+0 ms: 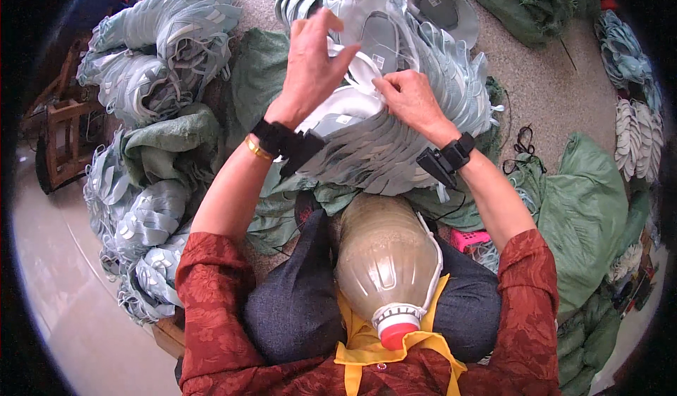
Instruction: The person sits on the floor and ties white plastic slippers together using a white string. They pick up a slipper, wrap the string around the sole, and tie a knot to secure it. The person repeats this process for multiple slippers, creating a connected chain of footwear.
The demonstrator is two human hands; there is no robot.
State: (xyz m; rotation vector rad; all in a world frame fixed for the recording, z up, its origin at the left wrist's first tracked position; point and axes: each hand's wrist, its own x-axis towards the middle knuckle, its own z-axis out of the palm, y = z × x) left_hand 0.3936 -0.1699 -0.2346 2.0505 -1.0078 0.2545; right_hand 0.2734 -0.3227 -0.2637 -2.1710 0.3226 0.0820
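My left hand is raised at the far middle, slightly blurred, with thumb and fingers apart. Close by, my right hand has its thumb and forefinger pinched on the white edge of a shoe upper. Thin pale threads or laces show about this upper. Beneath my hands, a row of nested grey shoe uppers fans out in front of my knees. More pale blue uppers curve round behind it. Black devices are strapped to both wrists.
Between my legs lies a large plastic bottle with a red cap. Bundled uppers are heaped at left beside a wooden frame. Green sacks lie at right, near a pink basket.
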